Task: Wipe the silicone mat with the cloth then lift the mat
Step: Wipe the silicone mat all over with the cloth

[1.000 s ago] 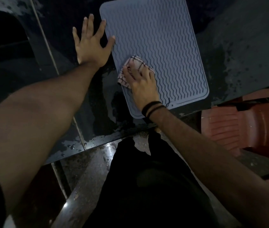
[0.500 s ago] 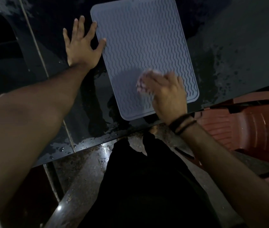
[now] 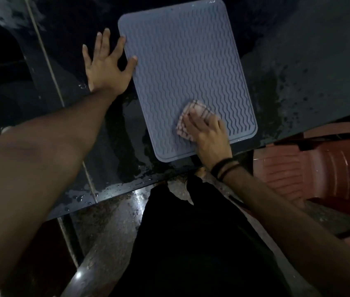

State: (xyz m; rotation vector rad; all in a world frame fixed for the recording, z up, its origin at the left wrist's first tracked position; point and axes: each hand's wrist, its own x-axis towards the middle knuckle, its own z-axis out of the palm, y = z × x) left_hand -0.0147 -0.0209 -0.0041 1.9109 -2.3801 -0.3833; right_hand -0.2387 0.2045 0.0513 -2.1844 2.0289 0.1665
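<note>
A grey silicone mat [image 3: 182, 67] with wavy ridges lies flat on a dark, wet table [image 3: 298, 71]. My left hand [image 3: 107, 67] rests flat on the table with fingers spread, its thumb and index fingertip touching the mat's left edge. My right hand [image 3: 208, 131] presses a small pink checked cloth [image 3: 193, 112] onto the mat's near right part. Only the cloth's far and left portions show beyond the fingers.
The table's near edge [image 3: 127, 189] runs just below the mat, with water drops on it. A reddish plastic chair [image 3: 311, 170] stands at the right. My dark-clothed legs and a wet floor [image 3: 109, 228] lie below.
My right hand has swept the cloth across the mat's near part, from left to right and then back toward the middle. My left hand has stayed planted at the mat's left edge.
</note>
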